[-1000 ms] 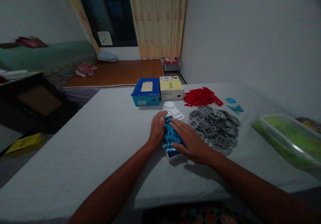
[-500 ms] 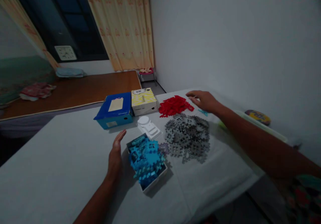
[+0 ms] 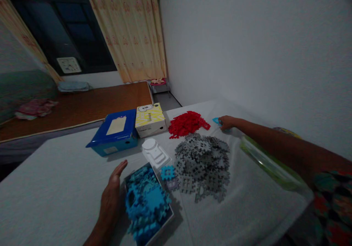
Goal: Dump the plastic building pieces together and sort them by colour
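My right hand [image 3: 227,122] reaches to the far right of the table, its fingers closed on a light blue interlocking building piece [image 3: 216,120]. Beside the left wall of an open box [image 3: 160,232], my left hand [image 3: 110,196] is held open with fingers stretched out. Blue interlocking pieces [image 3: 150,198] are heaped in that box. One square blue piece [image 3: 167,172] lies outside, at its right edge, by a pale purple piece [image 3: 172,184]. Grey pieces [image 3: 203,161] form a big pile in the middle, with a red pile [image 3: 188,123] behind it.
A blue box [image 3: 115,132] and a yellow and white box [image 3: 150,119] stand at the back left. A white plastic tray [image 3: 155,152] lies before them. At the right edge is a clear container with a green rim [image 3: 271,161]; the wall [image 3: 247,47] rises behind.
My right hand has moved down from near the red pile and closed on the blue piece. A square blue piece now lies beside the box. The view has shifted slightly.
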A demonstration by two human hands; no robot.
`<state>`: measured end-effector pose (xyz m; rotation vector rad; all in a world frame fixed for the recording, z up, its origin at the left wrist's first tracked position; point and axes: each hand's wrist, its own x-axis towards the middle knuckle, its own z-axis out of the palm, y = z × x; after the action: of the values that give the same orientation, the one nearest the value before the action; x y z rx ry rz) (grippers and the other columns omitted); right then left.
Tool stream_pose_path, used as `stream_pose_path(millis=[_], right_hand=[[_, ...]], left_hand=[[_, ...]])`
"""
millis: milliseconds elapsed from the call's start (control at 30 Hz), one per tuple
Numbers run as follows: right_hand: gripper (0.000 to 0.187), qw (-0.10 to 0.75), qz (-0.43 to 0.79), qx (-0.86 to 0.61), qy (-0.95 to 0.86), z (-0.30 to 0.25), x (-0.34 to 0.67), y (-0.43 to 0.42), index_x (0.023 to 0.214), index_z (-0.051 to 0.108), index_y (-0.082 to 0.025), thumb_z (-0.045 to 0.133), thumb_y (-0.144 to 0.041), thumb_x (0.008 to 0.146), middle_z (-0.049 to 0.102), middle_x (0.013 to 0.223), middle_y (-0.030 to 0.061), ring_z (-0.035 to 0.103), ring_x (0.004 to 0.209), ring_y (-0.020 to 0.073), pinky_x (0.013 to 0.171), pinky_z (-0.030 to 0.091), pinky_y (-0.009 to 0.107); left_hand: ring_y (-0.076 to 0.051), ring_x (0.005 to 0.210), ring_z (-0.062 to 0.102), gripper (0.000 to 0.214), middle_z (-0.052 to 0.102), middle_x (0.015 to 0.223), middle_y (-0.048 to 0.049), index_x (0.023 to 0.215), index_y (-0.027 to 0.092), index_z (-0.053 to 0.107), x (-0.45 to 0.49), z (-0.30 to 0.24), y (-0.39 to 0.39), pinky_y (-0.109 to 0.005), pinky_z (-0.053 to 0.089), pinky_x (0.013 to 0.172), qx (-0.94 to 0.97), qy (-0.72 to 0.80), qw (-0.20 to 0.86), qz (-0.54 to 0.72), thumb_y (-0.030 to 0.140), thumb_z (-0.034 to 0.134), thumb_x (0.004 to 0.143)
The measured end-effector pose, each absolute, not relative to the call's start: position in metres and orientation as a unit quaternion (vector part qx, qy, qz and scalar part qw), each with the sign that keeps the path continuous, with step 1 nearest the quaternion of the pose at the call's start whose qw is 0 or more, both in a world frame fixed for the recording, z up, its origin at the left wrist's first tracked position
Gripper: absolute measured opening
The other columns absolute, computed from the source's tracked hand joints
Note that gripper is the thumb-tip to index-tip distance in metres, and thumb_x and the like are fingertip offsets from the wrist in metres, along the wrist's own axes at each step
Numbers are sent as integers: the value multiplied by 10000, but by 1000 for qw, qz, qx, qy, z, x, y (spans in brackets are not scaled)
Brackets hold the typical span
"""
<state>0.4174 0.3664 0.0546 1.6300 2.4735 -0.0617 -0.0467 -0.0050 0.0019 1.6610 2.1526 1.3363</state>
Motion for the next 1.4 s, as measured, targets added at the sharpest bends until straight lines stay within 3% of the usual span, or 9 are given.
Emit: stream_pose_path(millis=[167, 267, 467, 667, 767, 867, 1033, 1267, 1400], right_hand=[[568, 85, 3, 558, 826, 54, 408, 395, 1255, 574, -150, 678, -239, 704, 644, 1222, 166, 624, 1076, 275, 831, 465, 315], [634, 108, -14, 537, 837, 50, 398, 401, 1278, 566, -182, 701, -149, 660, 654, 1209, 149, 638, 1044, 268, 825, 480, 322], [455, 114, -91, 585, 798, 48, 404, 396, 1074, 597, -132, 762, -147, 650, 658, 1070, 207, 626, 625, 172, 521, 442, 276], [208, 72, -106, 605, 786, 78, 415, 373, 875, 546, -115, 683, -234, 773, 663, 875, 221, 545, 500, 94, 488, 371, 276], [198, 27, -72, 545, 835, 112, 384, 351, 867, 561, -116, 693, -225, 768, 673, 851, 202, 573, 592, 124, 592, 413, 300], [331, -13, -85, 405, 910, 146, 319, 292, 1036, 583, -117, 705, -293, 784, 685, 930, 154, 608, 733, 173, 691, 445, 301], [430, 46, -174, 125, 976, 163, 201, 143, 1177, 571, -154, 685, -284, 783, 662, 1048, 106, 629, 835, 197, 719, 485, 287], [493, 35, -137, 35, 989, 141, 150, 78, 1197, 611, -147, 764, -187, 729, 630, 1220, 152, 591, 1133, 275, 935, 452, 367], [389, 27, -167, 63, 984, 138, 152, 83, 1152, 673, -188, 751, -239, 774, 700, 1129, 104, 651, 1037, 254, 880, 469, 345]], left_hand=[[-299, 1361, 454, 566, 511, 1465, -32, 1334, 251, 572, -39, 10, -1, -478, 323, 1161, 479, 723, 137, 479, 532, 240, 971], [-304, 1350, 461, 614, 531, 1443, -65, 1298, 205, 596, -34, 13, -1, -486, 309, 1169, 475, 718, 143, 488, 581, 250, 958], [-268, 1349, 459, 625, 555, 1409, -107, 1275, 159, 602, -28, 17, -3, -462, 304, 1176, 504, 670, 144, 526, 562, 231, 975], [-255, 1327, 481, 609, 591, 1363, -101, 1237, 173, 634, -19, 20, -5, -463, 286, 1186, 529, 630, 148, 549, 566, 246, 981], [-256, 1331, 476, 599, 593, 1361, -100, 1239, 185, 639, -15, 21, -6, -460, 281, 1186, 526, 614, 163, 566, 570, 259, 982], [-259, 1342, 464, 602, 589, 1366, -97, 1253, 190, 636, -12, 22, -7, -452, 275, 1187, 531, 595, 185, 574, 582, 272, 976], [-250, 1360, 439, 610, 562, 1398, -91, 1286, 209, 617, -9, 18, -9, -439, 265, 1190, 534, 580, 216, 577, 593, 259, 976], [-277, 1338, 461, 636, 573, 1387, -90, 1312, 214, 591, -7, 18, -13, -449, 278, 1175, 517, 540, 257, 613, 655, 327, 938], [-281, 1322, 480, 628, 574, 1378, -99, 1306, 211, 593, -2, 17, -13, -445, 306, 1158, 512, 528, 282, 617, 651, 342, 935]])
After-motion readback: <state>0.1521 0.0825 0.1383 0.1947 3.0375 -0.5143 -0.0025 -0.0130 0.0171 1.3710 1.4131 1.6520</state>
